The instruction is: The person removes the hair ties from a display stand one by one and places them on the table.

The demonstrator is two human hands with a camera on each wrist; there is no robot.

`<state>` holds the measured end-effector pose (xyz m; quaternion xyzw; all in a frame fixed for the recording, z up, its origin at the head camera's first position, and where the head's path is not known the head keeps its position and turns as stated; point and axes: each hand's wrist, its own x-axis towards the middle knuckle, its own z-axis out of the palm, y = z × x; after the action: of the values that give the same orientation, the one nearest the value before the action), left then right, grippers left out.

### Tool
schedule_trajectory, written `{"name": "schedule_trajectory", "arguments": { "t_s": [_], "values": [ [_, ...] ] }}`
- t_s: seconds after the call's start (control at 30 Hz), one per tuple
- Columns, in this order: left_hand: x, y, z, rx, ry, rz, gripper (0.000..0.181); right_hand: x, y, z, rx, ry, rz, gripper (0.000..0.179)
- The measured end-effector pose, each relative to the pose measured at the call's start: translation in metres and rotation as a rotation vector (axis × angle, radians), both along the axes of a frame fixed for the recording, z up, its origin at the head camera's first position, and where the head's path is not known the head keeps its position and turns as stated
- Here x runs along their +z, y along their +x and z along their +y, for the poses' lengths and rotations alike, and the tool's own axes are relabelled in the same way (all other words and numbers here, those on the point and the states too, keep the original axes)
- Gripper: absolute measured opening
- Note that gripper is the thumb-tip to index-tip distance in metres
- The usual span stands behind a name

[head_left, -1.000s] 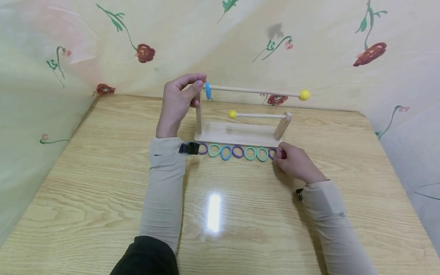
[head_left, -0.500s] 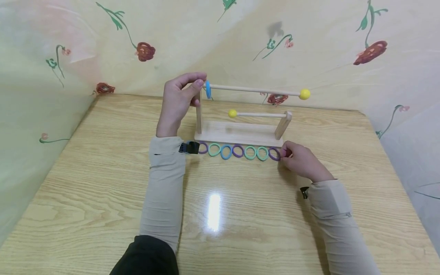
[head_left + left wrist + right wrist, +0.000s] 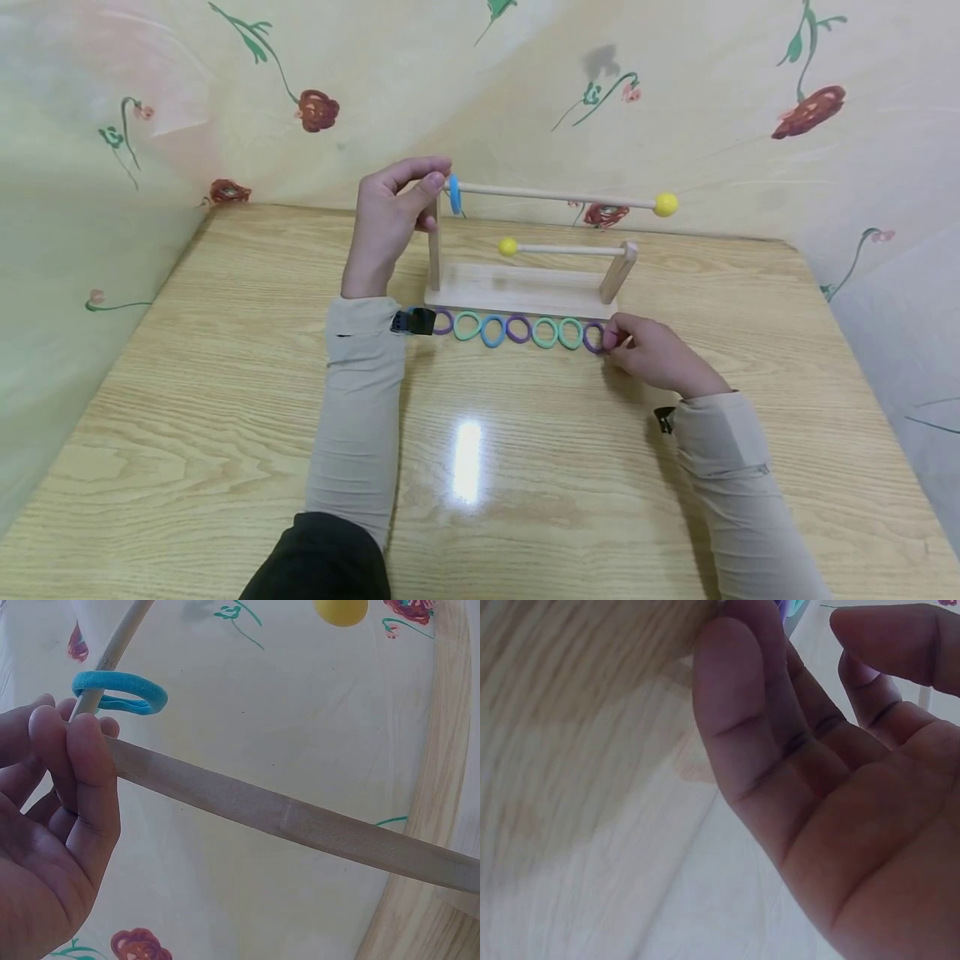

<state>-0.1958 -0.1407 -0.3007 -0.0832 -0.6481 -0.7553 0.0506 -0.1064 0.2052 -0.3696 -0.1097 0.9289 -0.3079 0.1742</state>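
My left hand [image 3: 386,217] pinches the upper end of the left post [image 3: 277,814] of a wooden stand [image 3: 525,287], where the upper rod [image 3: 555,197] joins it. A blue hair tie [image 3: 127,680] hangs round that rod, right beside the fingertips. Low at the stand's front right corner, my right hand [image 3: 660,354] has its fingertips at a purple hair tie [image 3: 586,337] lying on the table. In the right wrist view the fingers [image 3: 731,682] are bent a little, with the thumb apart from them. Only a sliver of purple shows past them there.
Several hair ties, such as a green one [image 3: 560,334] and a blue one [image 3: 483,332], lie in a row along the stand's front edge. The left wrist strap overlaps the row's left end. A shorter rod [image 3: 570,250] points left from the right post [image 3: 618,275]. A flowered wall stands behind.
My right hand has shifted right and then slightly back left, the purple hair tie at its fingertips sliding with it. The left hand keeps its hold on the stand.
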Motion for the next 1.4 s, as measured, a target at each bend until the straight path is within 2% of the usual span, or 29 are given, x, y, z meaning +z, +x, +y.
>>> {"name": "schedule_trajectory", "arguments": {
  "t_s": [0.37, 0.73, 1.07, 1.4],
  "values": [
    [-0.0001, -0.0007, 0.0013, -0.008, 0.008, -0.001, 0.021, -0.0001, 0.0016, -0.0009, -0.035, -0.039, -0.06, 0.007],
    [-0.0011, -0.0013, 0.0015, -0.004, 0.0, -0.001, 0.022, -0.0002, 0.0017, 0.0014, -0.004, -0.011, -0.041, 0.008],
    [-0.0006, -0.0009, 0.001, -0.003, 0.011, -0.002, 0.022, 0.0001, 0.0013, -0.0027, 0.044, -0.154, -0.099, 0.01],
    [-0.0003, 0.0, 0.0005, 0.001, 0.019, -0.002, 0.019, 0.0, 0.0008, -0.0032, 0.044, -0.202, -0.111, 0.007]
  ]
}}
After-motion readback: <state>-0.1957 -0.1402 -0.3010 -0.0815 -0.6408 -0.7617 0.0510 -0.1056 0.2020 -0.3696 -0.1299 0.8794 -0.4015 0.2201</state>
